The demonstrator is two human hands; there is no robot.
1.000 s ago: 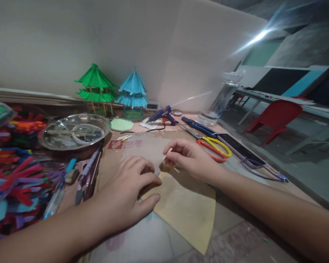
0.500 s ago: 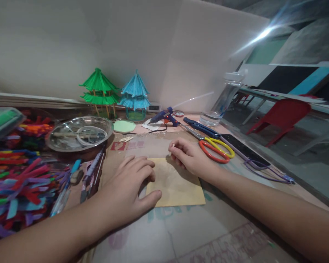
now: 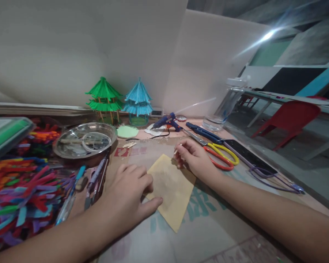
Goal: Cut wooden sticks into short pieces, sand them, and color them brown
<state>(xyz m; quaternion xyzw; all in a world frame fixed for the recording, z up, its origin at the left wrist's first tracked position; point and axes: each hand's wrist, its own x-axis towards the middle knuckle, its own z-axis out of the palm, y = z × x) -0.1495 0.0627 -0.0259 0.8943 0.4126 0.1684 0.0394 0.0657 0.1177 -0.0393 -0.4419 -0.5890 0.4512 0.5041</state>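
– What's farthest left of that right hand [image 3: 190, 155]?
– A tangle of coloured strips [image 3: 19, 201], and nearer to it a shiny dish [image 3: 76, 156] with a white ring [image 3: 83, 140] in it
– And behind, past the dish?
– A little green-roofed model [image 3: 104, 95]; then, in front of that, the left hand [image 3: 134, 186], palm down, thumb held apart from its bent fingers, and I see nothing between them
– Some loose sticks [image 3: 129, 145] lie beyond those knuckles, don't they?
– Yes, with a blue-roofed model [image 3: 138, 100] farther back, and a glue gun [image 3: 167, 121] behind the right hand, slightly to its left
– Where's the yellow sheet [image 3: 172, 193]?
– Between the two hands, a corner towards us, the left thumb over its edge; whether it presses, I can't tell
– And the right hand's grip?
– Closed to a narrow pinch on a short pale stick [image 3: 177, 148], above the sheet's far right edge
– To the right of it?
– Scissors [image 3: 220, 162] just beside, then a clear bottle [image 3: 226, 107] farther back, and a black phone [image 3: 250, 157]
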